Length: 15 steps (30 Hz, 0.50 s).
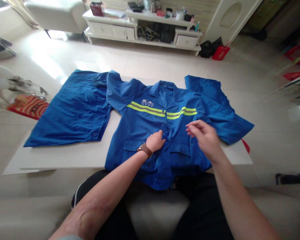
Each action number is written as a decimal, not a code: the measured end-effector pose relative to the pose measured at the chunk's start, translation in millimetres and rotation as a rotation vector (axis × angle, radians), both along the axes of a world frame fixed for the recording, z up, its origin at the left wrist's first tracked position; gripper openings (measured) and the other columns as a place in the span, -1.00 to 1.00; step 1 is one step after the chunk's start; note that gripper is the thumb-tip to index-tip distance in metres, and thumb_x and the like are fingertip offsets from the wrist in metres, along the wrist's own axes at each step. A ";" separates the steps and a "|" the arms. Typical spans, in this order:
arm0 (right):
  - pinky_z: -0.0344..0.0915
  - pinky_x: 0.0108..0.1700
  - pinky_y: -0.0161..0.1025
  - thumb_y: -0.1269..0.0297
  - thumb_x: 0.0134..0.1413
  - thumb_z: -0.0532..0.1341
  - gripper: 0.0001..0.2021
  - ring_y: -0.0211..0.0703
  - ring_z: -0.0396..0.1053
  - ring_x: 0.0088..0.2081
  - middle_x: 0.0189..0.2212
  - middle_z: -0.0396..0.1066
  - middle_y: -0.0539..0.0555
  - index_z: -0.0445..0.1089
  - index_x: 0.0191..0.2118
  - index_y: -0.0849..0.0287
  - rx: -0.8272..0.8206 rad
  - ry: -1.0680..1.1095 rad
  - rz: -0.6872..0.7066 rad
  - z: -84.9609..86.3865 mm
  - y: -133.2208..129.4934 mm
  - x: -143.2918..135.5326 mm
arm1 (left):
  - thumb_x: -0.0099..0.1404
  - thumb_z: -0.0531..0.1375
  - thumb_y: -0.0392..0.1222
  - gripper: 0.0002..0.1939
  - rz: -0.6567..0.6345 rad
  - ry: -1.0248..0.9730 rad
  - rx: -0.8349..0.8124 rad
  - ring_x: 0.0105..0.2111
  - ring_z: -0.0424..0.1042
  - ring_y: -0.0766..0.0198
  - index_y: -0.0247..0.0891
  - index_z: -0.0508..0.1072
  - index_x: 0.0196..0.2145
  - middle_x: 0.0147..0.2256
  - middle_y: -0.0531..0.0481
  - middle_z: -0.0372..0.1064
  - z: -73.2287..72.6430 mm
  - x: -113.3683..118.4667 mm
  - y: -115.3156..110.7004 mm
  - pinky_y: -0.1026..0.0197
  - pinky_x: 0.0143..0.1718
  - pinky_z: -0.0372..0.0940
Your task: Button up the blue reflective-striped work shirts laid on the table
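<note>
A blue work jacket (142,128) with yellow-green and grey reflective stripes lies front up on a white table (65,156). Its collar points away from me, and white lettering shows on the chest. My left hand (155,141), with a brown-strapped watch (145,150) at the wrist, is closed on the front placket (166,133) below the stripe. The fingers of my right hand (205,136) are loosely bent and slightly blurred. That hand hovers over the jacket's right side, with nothing visible in it.
Folded blue trousers (72,110) lie at the table's left. More blue cloth (205,87) lies at the back right, beside the jacket's sleeve. A white TV cabinet (110,31) holding several items stands beyond, with a red bag (220,52) on the floor near it.
</note>
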State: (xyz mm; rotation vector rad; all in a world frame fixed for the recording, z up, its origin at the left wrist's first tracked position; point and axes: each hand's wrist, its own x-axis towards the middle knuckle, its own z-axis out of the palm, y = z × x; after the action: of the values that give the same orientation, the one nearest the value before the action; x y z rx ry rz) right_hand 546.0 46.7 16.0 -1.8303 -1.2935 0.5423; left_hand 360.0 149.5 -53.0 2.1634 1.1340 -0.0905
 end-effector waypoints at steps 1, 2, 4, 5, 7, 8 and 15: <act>0.45 0.01 -0.06 0.10 0.37 0.17 -0.70 -0.06 0.44 -0.07 -0.10 0.46 0.13 0.53 0.02 0.11 -0.034 -0.056 0.072 -8.6 6.2 -3.4 | 0.40 0.17 -0.11 -0.69 -0.005 -0.022 0.000 0.00 0.53 -0.05 -0.23 0.40 0.05 -0.01 -0.24 0.53 -2.2 0.9 0.9 0.08 -0.04 0.37; 0.42 0.06 -0.02 0.14 0.36 0.15 -0.70 -0.02 0.42 -0.02 -0.06 0.45 0.15 0.54 0.03 0.07 -0.074 -0.129 0.145 -19.7 11.4 -7.7 | 0.40 0.17 -0.11 -0.71 -0.007 -0.037 -0.001 0.00 0.53 -0.04 -0.22 0.41 0.04 -0.02 -0.23 0.54 -3.6 1.7 1.9 0.09 -0.04 0.37; 0.34 0.18 0.08 0.21 0.33 0.14 -0.68 0.07 0.33 0.11 0.07 0.39 0.20 0.53 0.09 0.02 -0.145 -0.282 0.258 -44.7 18.3 -16.5 | 0.41 0.14 -0.12 -0.76 -0.004 -0.039 -0.005 -0.04 0.55 -0.01 -0.21 0.44 -0.01 -0.05 -0.21 0.55 -4.1 3.1 4.0 0.11 -0.07 0.37; 0.31 0.22 0.11 0.22 0.32 0.15 -0.67 0.10 0.29 0.15 0.11 0.36 0.21 0.52 0.11 0.02 -0.167 -0.336 0.288 -56.4 20.5 -19.6 | 0.42 0.12 -0.14 -0.78 -0.002 -0.030 -0.008 -0.07 0.55 0.00 -0.20 0.46 -0.04 -0.08 -0.21 0.56 -3.2 3.7 5.4 0.12 -0.09 0.36; 0.30 0.21 0.11 0.22 0.31 0.16 -0.70 0.12 0.27 0.14 0.11 0.36 0.23 0.53 0.07 0.05 -0.192 -0.401 0.306 -74.0 23.3 -21.1 | 0.40 0.08 -0.19 -0.80 0.001 -0.006 -0.019 -0.11 0.56 0.00 -0.19 0.49 -0.13 -0.13 -0.20 0.57 0.1 5.1 8.7 0.12 -0.12 0.36; 0.31 0.19 0.08 0.22 0.31 0.16 -0.73 0.11 0.28 0.10 0.06 0.38 0.23 0.53 0.02 0.07 -0.195 -0.419 0.303 -79.4 24.5 -19.4 | 0.38 0.08 -0.21 -0.80 0.004 0.007 -0.035 -0.12 0.56 -0.01 -0.19 0.50 -0.17 -0.14 -0.19 0.57 2.0 6.0 10.6 0.12 -0.13 0.36; 0.29 -0.11 -0.15 0.24 0.25 0.20 -0.79 -0.05 0.35 -0.23 -0.36 0.43 0.09 0.37 -0.43 0.12 -0.208 -0.371 0.218 -83.0 29.7 1.7 | 0.26 0.17 -0.12 -0.82 0.054 0.023 -0.171 -0.21 0.55 0.00 -0.21 0.54 -0.37 -0.27 -0.20 0.58 9.2 11.9 18.6 0.16 -0.26 0.29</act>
State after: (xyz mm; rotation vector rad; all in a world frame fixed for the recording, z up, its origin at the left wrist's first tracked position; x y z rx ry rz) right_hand 547.7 76.4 -67.0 -2.0404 -1.7556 0.4803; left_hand 371.9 168.1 -43.8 1.9850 1.1538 -0.1820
